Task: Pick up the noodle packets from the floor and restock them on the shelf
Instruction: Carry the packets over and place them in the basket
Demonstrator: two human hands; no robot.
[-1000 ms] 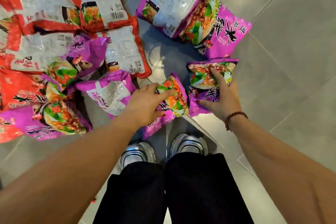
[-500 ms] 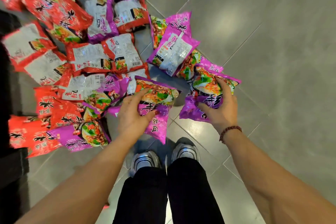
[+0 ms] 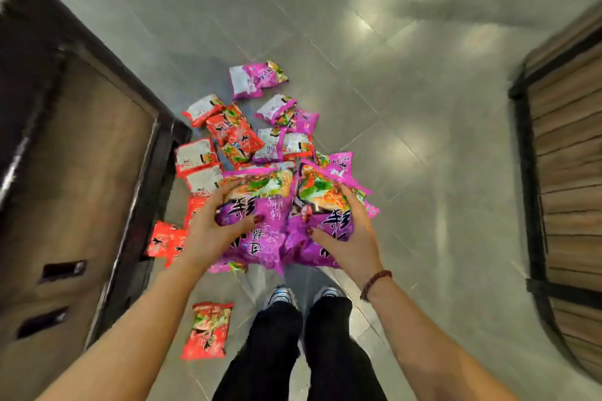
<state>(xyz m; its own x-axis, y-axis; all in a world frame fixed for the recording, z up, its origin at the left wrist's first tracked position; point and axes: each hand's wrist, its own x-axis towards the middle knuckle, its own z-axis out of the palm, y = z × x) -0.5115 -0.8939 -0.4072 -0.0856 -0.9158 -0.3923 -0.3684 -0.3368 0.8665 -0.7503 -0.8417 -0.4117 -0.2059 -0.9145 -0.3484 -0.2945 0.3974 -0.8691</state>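
Note:
My left hand (image 3: 213, 228) grips a purple noodle packet (image 3: 260, 205) held up in front of me. My right hand (image 3: 345, 238) grips a second purple noodle packet (image 3: 322, 192) right beside it, the two packets touching. Below and beyond them a heap of red and purple packets (image 3: 241, 137) lies on the grey tiled floor (image 3: 407, 107). One red packet (image 3: 207, 330) lies alone near my left foot. The shelf unit (image 3: 81, 172), dark-framed with a brown board, stands at the left.
A second wooden, dark-framed shelf unit (image 3: 566, 172) stands at the right edge. My legs and shoes (image 3: 303, 296) are below the hands. Two dark slots (image 3: 62, 270) show on the left shelf's board. Bare floor tiles stretch ahead and to the right.
I have risen from the floor with both purple packets lifted; the heap now looks small and far below. The view is blurred by motion, and the shelves have come into view.

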